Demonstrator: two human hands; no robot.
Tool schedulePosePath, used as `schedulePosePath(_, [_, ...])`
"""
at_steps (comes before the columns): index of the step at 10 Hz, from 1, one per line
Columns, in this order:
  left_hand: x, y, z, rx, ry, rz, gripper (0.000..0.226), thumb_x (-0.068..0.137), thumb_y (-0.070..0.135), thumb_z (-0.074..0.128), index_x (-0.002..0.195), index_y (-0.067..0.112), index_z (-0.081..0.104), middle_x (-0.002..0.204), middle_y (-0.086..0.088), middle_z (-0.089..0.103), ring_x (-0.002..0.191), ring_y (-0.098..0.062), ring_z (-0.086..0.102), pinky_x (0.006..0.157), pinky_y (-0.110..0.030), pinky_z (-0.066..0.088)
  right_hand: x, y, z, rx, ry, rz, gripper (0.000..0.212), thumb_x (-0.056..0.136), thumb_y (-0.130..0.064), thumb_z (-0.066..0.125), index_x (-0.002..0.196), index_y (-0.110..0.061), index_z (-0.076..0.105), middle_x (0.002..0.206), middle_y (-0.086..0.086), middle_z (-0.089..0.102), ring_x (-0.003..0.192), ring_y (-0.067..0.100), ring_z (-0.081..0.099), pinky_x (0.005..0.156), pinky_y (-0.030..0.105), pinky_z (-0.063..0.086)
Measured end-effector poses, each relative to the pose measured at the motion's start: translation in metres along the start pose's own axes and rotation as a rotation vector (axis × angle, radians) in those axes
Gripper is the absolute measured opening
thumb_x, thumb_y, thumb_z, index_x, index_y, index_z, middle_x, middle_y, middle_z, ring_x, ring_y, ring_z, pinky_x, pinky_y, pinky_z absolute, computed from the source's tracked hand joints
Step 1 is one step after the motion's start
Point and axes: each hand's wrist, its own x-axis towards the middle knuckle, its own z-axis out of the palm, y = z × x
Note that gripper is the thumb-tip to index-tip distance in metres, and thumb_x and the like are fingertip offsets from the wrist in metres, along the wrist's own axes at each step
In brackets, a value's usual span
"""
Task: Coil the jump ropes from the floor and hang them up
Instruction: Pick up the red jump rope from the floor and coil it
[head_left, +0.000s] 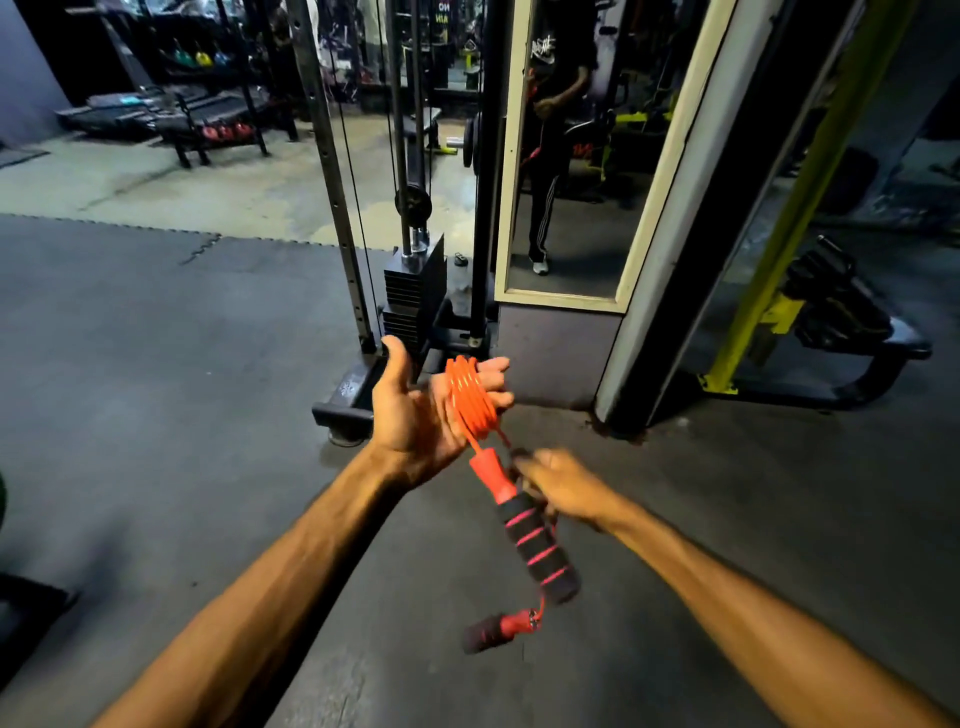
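An orange jump rope (470, 397) is wound in several loops around the fingers of my left hand (415, 415), which is held palm up with the thumb spread wide. One black foam handle with pink stripes (535, 540) hangs from the coil. The second handle (496, 631) dangles lower on a short length of rope. My right hand (563, 486) is blurred and sits just right of the upper handle, its fingers curled around the rope there.
A cable machine with a weight stack (415, 291) stands straight ahead on the dark rubber floor (156, 364). A mirror (566, 156) reflects a person. A yellow-framed bench machine (810, 312) is to the right. Racks with kettlebells (218, 130) stand far left.
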Motion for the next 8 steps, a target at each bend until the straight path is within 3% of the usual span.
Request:
schedulePosePath(1, [0.000,-0.004,-0.014,-0.107,0.214,-0.089,0.103,0.089,0.075,0.012,0.113,-0.018,0.051,0.107,-0.024,0.068,0.093,-0.030,0.069,0.096,-0.046,0.051,-0.014,-0.025,0.000,-0.243,-0.204,-0.231,0.015,0.094,-0.019,0.059,0.101,-0.007,0.065,0.067,-0.011,0.060,0.055,-0.001,0.051,0.061,0.014,0.038])
schedulePosePath(2, [-0.010,-0.007,-0.006,0.996,0.069,0.008,0.055,0.099,0.049,0.019,0.069,0.010,0.043,0.061,0.000,0.046,0.057,-0.011,0.046,0.082,-0.034,0.049,-0.012,-0.071,-0.029,-0.467,-0.212,-0.290,0.014,0.082,-0.024,0.064,0.074,-0.014,0.065,0.069,0.005,0.066,0.055,0.010,0.052,0.056,0.026,0.040])
schedulePosePath(3, [-0.001,-0.034,-0.008,1.048,0.139,0.031,0.062,0.098,0.059,0.007,0.065,0.025,0.047,0.058,0.006,0.047,0.055,-0.011,0.038,0.064,-0.033,0.034,-0.016,-0.087,-0.051,-0.311,-0.206,-0.235,0.008,0.080,-0.019,0.070,0.072,-0.022,0.069,0.065,0.000,0.071,0.056,0.009,0.063,0.054,0.024,0.047])
schedulePosePath(4, [-0.006,-0.029,0.002,1.024,0.033,-0.071,0.082,0.087,0.077,0.003,0.091,0.017,0.059,0.078,-0.009,0.073,0.066,-0.018,0.061,0.061,-0.035,0.039,-0.016,-0.079,-0.056,-0.112,-0.161,-0.233,0.007,0.079,-0.016,0.076,0.080,-0.015,0.069,0.064,0.003,0.066,0.051,0.004,0.052,0.051,0.020,0.042])
schedulePosePath(5, [-0.003,-0.024,-0.002,0.919,-0.065,-0.174,0.117,0.074,0.086,-0.007,0.112,-0.003,0.059,0.081,-0.026,0.068,0.059,-0.022,0.056,0.058,-0.036,0.034,-0.005,-0.061,-0.059,0.156,-0.042,-0.263,0.012,0.078,-0.006,0.077,0.085,-0.004,0.067,0.066,0.008,0.062,0.056,0.009,0.052,0.054,0.021,0.043])
schedulePosePath(6, [0.001,-0.017,-0.003,0.506,-0.146,-0.194,0.126,0.071,0.092,0.003,0.109,-0.016,0.056,0.071,-0.021,0.058,0.060,-0.030,0.055,0.076,-0.043,0.042,0.010,-0.037,-0.047,0.338,0.159,-0.286,0.011,0.084,-0.007,0.070,0.075,-0.010,0.066,0.063,-0.003,0.061,0.057,0.004,0.052,0.055,0.017,0.042])
schedulePosePath(7, [0.002,-0.015,-0.007,0.119,-0.153,-0.075,0.120,0.071,0.094,0.012,0.107,-0.011,0.057,0.055,-0.009,0.049,0.058,-0.027,0.048,0.073,-0.038,0.044,0.020,-0.005,-0.013,0.371,0.224,-0.111,0.032,0.098,-0.022,0.052,0.067,-0.018,0.059,0.054,-0.004,0.047,0.048,0.002,0.038,0.046,0.019,0.031])
schedulePosePath(8, [0.005,-0.023,-0.011,-0.049,-0.025,0.030,0.115,0.075,0.090,0.021,0.120,-0.011,0.053,0.066,-0.009,0.054,0.060,-0.028,0.055,0.074,-0.039,0.043,0.016,0.010,0.017,0.403,0.129,0.058,0.032,0.099,-0.026,0.048,0.068,-0.020,0.056,0.051,-0.007,0.048,0.046,0.006,0.037,0.043,0.021,0.029])
